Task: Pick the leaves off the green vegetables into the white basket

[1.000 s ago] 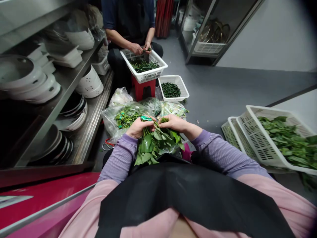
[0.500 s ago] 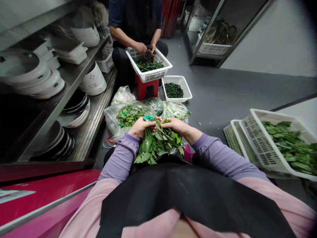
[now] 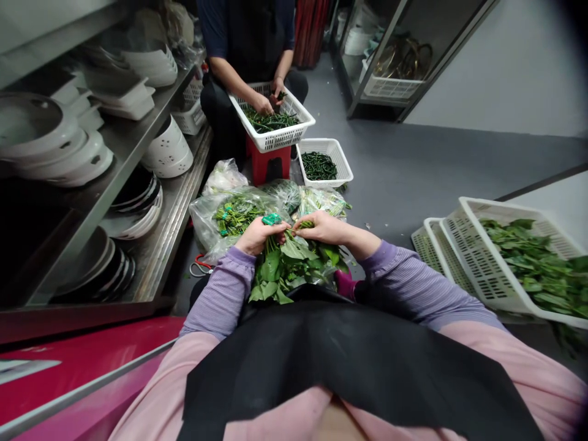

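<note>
Left fingers [image 3: 275, 229] are closed around the stems of a bunch of leafy greens [image 3: 285, 260], with a bit of green wrapping [image 3: 272, 218] poking out on top. Right fingers [image 3: 309, 233] are just beside them, pinching some stems too. Leaves hang down below both sets of fingers, right over the lap, so honestly if the left grip went slack, loose stalks could slide that way. A hard tug from the right side could probably snap or tear the softer bits, since they look pretty tangled.

Just beyond the left fingers sits an open plastic bag [image 3: 206, 215] of more tied greens; anything dropped forward could end up mixed in there. Nearer the body and left of those fingers, there's a red-handled tool [image 3: 202, 265], looks like scissors, on the floor, kinda easy to kick by accident.

Well off to the right of the fingers, a white basket [image 3: 475, 257] of picked-looking leaves leans over the ones beside it. A careless elbow might tip it.

Farthest ahead of the fingers, a co-worker's hands [image 3: 271, 101] are over a basket [image 3: 275, 144] on a red stool [image 3: 264, 168]. It's wider than the stool, so leaning on one edge could dump it.
</note>
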A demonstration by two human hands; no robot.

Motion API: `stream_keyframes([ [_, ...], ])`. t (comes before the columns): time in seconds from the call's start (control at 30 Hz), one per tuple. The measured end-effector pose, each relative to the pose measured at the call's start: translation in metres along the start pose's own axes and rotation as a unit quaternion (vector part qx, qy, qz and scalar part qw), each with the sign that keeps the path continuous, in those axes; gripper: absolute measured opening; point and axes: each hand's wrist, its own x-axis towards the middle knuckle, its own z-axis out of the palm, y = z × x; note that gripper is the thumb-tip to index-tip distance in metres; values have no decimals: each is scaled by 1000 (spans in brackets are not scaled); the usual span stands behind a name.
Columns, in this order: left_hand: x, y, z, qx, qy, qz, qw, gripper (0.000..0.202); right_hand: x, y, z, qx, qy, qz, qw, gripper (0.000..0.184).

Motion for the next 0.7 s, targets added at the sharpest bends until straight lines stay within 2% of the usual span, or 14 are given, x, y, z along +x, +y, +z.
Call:
stream_keyframes([
  [0.1,-1,-1,4,20,15,16,1000,32,1,-3,8,-69,6,1,998,29],
  [0.2,-2,0,6,22,36,24,999,32,4,-4,18,-158,37,-5,987,23],
  [0.3,-2,0,6,19,60,56,996,32,5,0,20,-231,76,-52,969,23],
  [0.37,-2,0,5,24,69,84,994,31,6,2,19,-245,88,-80,962,22],
  [0.47,0,-3,7,46,66,111,991,31,7,3,21,-166,100,-102,976,22],
  [0.57,-1,-5,11,73,64,146,984,29,10,6,28,1,152,-59,987,23],
  [0.63,-3,-4,12,72,75,172,980,29,13,14,29,109,213,17,971,21],
  [0.7,-6,-3,9,50,81,193,977,30,11,29,21,174,294,103,934,21],
])
